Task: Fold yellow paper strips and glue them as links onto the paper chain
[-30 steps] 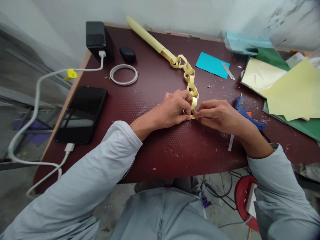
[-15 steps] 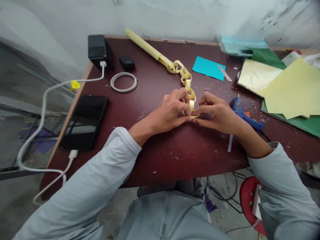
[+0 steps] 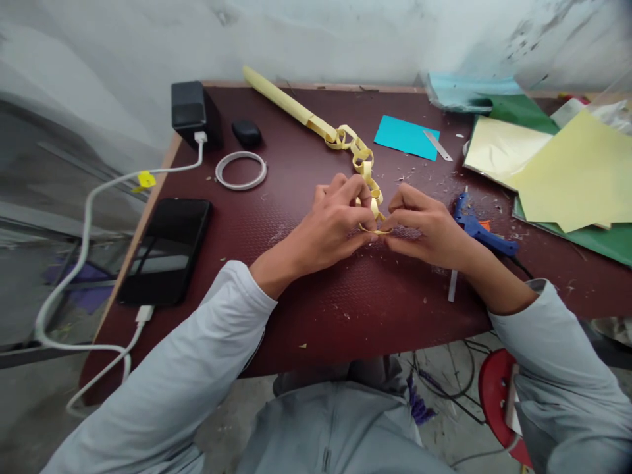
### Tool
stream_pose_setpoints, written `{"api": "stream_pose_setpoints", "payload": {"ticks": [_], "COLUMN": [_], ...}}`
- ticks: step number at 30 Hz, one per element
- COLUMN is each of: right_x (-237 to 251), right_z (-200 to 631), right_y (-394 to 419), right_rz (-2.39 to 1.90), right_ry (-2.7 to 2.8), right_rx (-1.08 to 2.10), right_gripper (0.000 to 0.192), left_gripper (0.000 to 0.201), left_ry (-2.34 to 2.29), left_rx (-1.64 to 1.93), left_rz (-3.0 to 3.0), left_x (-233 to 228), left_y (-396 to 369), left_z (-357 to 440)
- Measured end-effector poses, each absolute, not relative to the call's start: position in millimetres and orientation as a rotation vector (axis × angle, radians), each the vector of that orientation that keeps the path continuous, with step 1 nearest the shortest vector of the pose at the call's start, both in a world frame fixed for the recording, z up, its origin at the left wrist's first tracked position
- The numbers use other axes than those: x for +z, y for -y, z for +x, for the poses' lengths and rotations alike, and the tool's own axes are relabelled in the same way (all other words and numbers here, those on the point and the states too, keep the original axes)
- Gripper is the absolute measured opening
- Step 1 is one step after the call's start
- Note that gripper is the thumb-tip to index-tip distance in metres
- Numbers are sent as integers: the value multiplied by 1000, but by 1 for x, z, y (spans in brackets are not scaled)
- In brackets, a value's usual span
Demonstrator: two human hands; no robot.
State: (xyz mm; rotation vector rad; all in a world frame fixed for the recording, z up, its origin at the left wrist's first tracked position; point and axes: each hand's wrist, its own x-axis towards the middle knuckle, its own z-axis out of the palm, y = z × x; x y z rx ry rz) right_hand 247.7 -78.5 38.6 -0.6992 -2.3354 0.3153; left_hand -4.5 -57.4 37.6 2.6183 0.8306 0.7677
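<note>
Pinching the nearest loop of the pale yellow paper-strip chain [image 3: 364, 161] mid-table, the left hand [image 3: 330, 227] and right hand [image 3: 428, 225] both close on it, light, flimsy stuff that likely creases, best held at the strip's overlapping ends.

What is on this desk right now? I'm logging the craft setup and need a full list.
paper chain: one, pale yellow, mid-table, near end between both hands
rolled paper: one, yellow, far edge
phone: one, black, left, plugged in
cable: one, white, left
power bank: one, black, far left
tape ring: one, white
glue gun: one, blue, right
paper sheets: several, yellow, green, blue, right
table: one, dark red
left hand: pinching chain
right hand: pinching chain
</note>
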Motion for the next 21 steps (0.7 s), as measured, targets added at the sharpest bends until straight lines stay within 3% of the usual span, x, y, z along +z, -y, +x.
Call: {"api": "stream_pose_setpoints", "payload": {"ticks": [15,21], "right_x": [48,46], "right_z": [257,256], "right_y": [77,74], "right_rz": [-587,-570], "right_ry": [2285,2247], "right_rx": [149,51], "right_gripper": [24,19], "left_gripper": [11,15], "left_ry": [-796,-692], "left_rx": [973,1086], "left_rz": [2335,2089], "left_x": [31,28], "left_y": [52,53], "left_z": [-1,3]}}
